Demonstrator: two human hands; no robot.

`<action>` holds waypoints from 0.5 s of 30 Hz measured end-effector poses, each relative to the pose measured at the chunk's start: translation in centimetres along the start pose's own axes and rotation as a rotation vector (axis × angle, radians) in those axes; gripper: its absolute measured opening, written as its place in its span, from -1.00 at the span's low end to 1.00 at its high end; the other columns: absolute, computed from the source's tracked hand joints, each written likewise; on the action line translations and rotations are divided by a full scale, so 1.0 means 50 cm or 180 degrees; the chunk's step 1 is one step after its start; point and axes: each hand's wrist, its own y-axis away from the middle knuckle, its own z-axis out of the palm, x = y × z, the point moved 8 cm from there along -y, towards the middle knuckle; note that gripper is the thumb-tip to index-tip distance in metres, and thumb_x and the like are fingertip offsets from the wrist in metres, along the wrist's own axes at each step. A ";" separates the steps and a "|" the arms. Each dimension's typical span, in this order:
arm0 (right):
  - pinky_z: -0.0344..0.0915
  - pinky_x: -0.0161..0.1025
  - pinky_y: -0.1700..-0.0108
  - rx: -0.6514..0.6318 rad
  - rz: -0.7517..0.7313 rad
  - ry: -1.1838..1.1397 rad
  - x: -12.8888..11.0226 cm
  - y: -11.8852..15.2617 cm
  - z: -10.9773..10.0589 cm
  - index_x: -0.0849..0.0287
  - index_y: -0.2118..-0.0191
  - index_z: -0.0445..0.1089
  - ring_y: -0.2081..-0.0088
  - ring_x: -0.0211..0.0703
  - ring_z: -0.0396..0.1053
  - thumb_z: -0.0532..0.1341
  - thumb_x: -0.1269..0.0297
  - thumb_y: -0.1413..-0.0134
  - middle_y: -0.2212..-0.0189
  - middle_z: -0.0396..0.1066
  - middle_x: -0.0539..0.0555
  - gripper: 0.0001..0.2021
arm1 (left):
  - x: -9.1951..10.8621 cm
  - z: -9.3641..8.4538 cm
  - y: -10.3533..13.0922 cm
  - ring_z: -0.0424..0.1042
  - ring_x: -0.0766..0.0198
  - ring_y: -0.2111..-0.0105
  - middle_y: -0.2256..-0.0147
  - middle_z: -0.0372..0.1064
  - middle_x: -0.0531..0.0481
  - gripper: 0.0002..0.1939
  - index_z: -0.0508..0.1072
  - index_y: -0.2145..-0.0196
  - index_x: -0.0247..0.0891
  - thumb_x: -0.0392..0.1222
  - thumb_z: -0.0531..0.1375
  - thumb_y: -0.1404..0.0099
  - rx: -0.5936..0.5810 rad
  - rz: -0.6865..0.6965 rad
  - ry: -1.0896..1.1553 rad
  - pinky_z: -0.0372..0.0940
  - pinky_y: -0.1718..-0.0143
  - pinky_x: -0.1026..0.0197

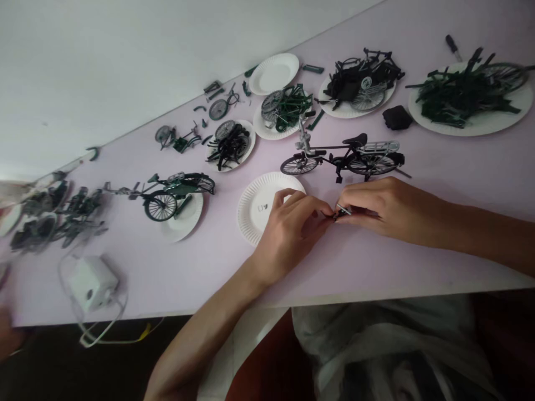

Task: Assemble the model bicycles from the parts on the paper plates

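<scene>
My left hand (289, 231) pinches one end of a small dark part with a silvery bit (343, 210). Its other end is between the fingers of my right hand (387, 211), so the fingertips of both hands nearly meet. The part is too small to name. Just behind my right hand stands a black model bicycle (346, 156) with a grey rear rack. A white paper plate (246, 209), partly hidden by my left hand, holds a couple of tiny pieces (263, 208).
Paper plates heaped with black parts (361, 83) and dark green parts (463, 100) lie at the back right. A green model bicycle (179, 189) stands left of centre. A white box with cables (92, 283) lies front left. A person's hand (7, 331) shows at the left edge.
</scene>
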 end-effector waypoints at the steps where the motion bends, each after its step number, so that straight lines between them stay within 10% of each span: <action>1: 0.14 -0.28 0.32 0.0000 0.0008 0.0000 0.001 0.001 0.000 0.18 0.26 0.42 0.39 -0.25 0.34 0.23 0.35 -0.37 0.38 0.45 -0.01 -0.89 | 0.001 0.000 0.000 0.46 0.35 0.29 0.27 0.57 0.15 -0.86 0.43 0.18 -0.18 -0.34 0.32 -0.40 -0.0018 0.0033 -0.0017 0.20 -0.11 0.13; 15: 0.17 -0.30 0.33 -0.0124 0.0113 0.0010 0.000 -0.002 0.002 0.21 0.29 0.43 0.39 -0.27 0.37 0.25 0.43 -0.32 0.40 0.45 -0.02 -0.90 | 0.009 0.017 0.004 0.44 0.35 0.31 0.29 0.54 0.15 -0.88 0.35 0.19 -0.20 -0.34 0.24 -0.47 -0.0368 0.0127 -0.0195 0.15 -0.12 0.10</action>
